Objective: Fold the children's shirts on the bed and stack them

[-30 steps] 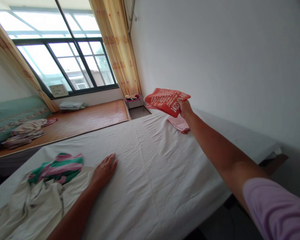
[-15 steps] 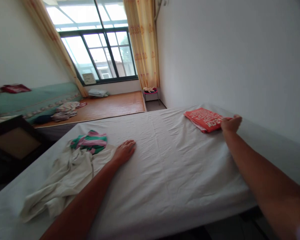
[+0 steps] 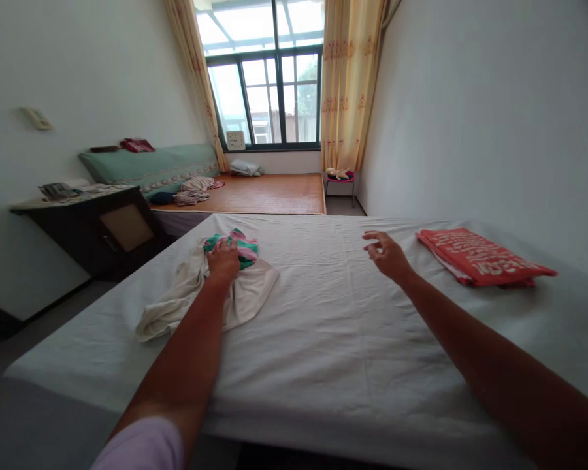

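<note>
A white-sheeted bed (image 3: 323, 339) fills the foreground. My left hand (image 3: 223, 259) grips a crumpled green, pink and white striped garment (image 3: 242, 247) lying on a rumpled cream cloth (image 3: 247, 294) at the bed's left. My right hand (image 3: 386, 253) hovers just above the sheet near the middle, fingers spread, holding nothing. A folded red cloth with white lettering (image 3: 480, 256) lies flat at the right side of the bed, on top of a folded pink piece whose edge peeks out beneath.
A dark bedside cabinet (image 3: 102, 228) stands to the left. Beyond the bed lie a wooden platform (image 3: 269, 194) with scattered clothes and a green cushion (image 3: 151, 166). A small stool (image 3: 339, 179) sits by the yellow curtain (image 3: 347, 85). A white wall runs along the right.
My right hand set the red cloth on the pink piece, let go and drew back towards the middle. My left hand moved from the bare sheet onto the striped garment.
</note>
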A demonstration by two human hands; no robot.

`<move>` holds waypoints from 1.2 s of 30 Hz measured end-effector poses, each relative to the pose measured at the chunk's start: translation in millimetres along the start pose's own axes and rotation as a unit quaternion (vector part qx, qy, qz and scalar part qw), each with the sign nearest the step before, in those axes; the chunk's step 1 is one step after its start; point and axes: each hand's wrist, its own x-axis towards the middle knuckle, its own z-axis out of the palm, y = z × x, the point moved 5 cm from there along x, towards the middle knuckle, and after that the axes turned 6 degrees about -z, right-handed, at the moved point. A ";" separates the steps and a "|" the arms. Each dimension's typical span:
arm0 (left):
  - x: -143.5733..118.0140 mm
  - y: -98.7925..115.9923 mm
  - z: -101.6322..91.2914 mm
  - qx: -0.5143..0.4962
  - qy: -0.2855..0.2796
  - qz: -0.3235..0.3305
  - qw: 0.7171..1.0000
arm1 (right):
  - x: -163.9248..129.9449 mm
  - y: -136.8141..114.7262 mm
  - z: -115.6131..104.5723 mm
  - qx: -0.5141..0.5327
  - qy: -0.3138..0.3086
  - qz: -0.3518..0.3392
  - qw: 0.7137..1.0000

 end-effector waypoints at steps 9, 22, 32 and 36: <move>10.6 8.1 -25.5 -0.108 0.029 0.033 0.993 | -42.8 -21.5 100.4 0.050 -0.157 -0.016 0.986; -105.3 168.3 -39.2 -0.222 -0.125 0.429 0.867 | -33.3 5.9 64.6 0.350 0.032 0.139 0.926; -57.0 92.7 -11.7 -0.054 -0.342 0.380 0.858 | -28.4 114.6 -13.2 0.359 0.334 0.287 0.823; -29.4 48.8 -1.5 0.004 -0.358 0.269 0.894 | -28.1 106.5 -1.6 0.370 0.267 0.263 0.850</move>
